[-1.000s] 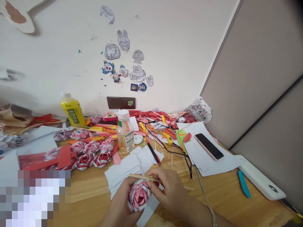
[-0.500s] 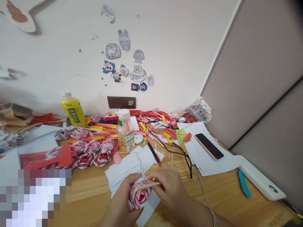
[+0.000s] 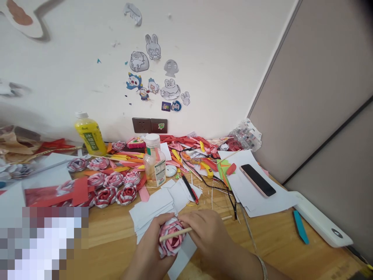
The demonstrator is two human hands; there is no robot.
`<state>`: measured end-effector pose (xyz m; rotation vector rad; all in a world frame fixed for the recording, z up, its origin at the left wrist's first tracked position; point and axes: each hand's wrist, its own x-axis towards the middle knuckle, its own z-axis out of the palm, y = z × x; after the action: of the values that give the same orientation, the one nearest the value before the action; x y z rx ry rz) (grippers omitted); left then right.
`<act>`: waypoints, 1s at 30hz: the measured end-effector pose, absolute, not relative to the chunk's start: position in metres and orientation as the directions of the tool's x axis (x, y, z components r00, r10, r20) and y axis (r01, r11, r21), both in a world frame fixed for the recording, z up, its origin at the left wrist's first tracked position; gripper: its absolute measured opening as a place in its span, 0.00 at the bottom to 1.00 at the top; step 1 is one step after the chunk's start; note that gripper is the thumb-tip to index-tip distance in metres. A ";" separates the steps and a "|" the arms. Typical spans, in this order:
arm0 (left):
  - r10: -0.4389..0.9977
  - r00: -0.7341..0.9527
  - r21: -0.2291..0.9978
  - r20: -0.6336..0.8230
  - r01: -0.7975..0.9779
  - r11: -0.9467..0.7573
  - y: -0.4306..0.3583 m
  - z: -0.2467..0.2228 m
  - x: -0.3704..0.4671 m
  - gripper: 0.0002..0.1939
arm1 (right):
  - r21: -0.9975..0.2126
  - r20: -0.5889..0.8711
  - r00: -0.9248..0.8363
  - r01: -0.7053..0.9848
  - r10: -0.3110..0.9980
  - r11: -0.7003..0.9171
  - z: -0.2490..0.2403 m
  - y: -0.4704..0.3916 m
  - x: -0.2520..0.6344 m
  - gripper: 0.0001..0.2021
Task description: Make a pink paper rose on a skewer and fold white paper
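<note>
A pink, white and red paper rose (image 3: pixel 172 244) sits in my left hand (image 3: pixel 153 243), whose thumb and fingers wrap its left side and underside. My right hand (image 3: pixel 205 233) grips a thin wooden stick (image 3: pixel 175 234); its blunt tip lies across the top of the rose, near the left petals. The fingertips of my right hand are at the rose's upper right edge, and the stick's far end shows beyond the knuckles. Beneath the hands lie white paper slips (image 3: pixel 154 210). A black and red pen (image 3: pixel 190 188) rests just behind them.
Finished-looking paper roses (image 3: pixel 105 197) stand in rows at the left, by red paper strips (image 3: pixel 80 191). Behind are a clear bottle (image 3: pixel 155 165), a yellow drink bottle (image 3: pixel 91 134) and coloured paper strips (image 3: pixel 128 157). A phone (image 3: pixel 258 180) lies on white sheets (image 3: pixel 247 206) at the right.
The stick's tip has shifted left and slightly down across the rose. My right hand has moved slightly left with it, while my left hand holds the rose nearly still.
</note>
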<state>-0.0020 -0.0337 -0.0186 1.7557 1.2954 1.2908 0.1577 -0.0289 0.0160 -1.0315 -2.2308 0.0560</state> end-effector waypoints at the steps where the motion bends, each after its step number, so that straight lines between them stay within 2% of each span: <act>1: 0.934 0.053 0.869 0.353 0.351 -0.348 -0.034 -0.017 -0.002 0.18 | -0.359 0.541 -0.448 0.643 0.712 0.677 0.018 -0.029 0.159 0.13; 6: 0.943 0.061 0.882 0.328 0.336 -0.329 -0.035 -0.010 0.000 0.18 | -0.580 0.456 -0.347 0.583 0.820 0.569 0.025 -0.030 0.160 0.09; 11: 0.942 0.063 0.880 0.331 0.340 -0.332 -0.036 -0.011 0.000 0.17 | -0.627 0.387 -0.302 0.606 0.871 0.489 0.026 -0.029 0.158 0.08; 16: 0.942 0.076 0.869 0.327 0.367 -0.332 -0.034 -0.015 -0.003 0.19 | -0.528 0.471 -0.323 0.642 0.821 0.556 0.021 -0.029 0.160 0.07; 20: 0.926 0.145 0.834 0.348 0.404 -0.377 -0.029 -0.020 -0.008 0.21 | -0.329 0.587 -0.385 0.690 0.712 0.645 0.017 -0.029 0.160 0.11; 24: 0.927 0.184 0.838 0.326 0.398 -0.374 -0.026 -0.024 -0.009 0.21 | -0.160 0.612 -0.462 0.722 0.641 0.673 0.015 -0.029 0.158 0.15; 27: 0.935 0.143 0.867 0.326 0.350 -0.355 -0.028 -0.023 -0.008 0.19 | -0.112 0.604 -0.501 0.717 0.620 0.688 0.015 -0.028 0.157 0.14; 30: 0.940 0.171 0.878 0.296 0.338 -0.338 -0.030 -0.019 -0.007 0.19 | -0.195 0.547 -0.527 0.675 0.650 0.712 0.016 -0.027 0.159 0.12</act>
<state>-0.0069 -0.0295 -0.0190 1.7881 1.2122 1.1596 0.1593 -0.0274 0.0165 -1.0041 -2.3142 -0.0535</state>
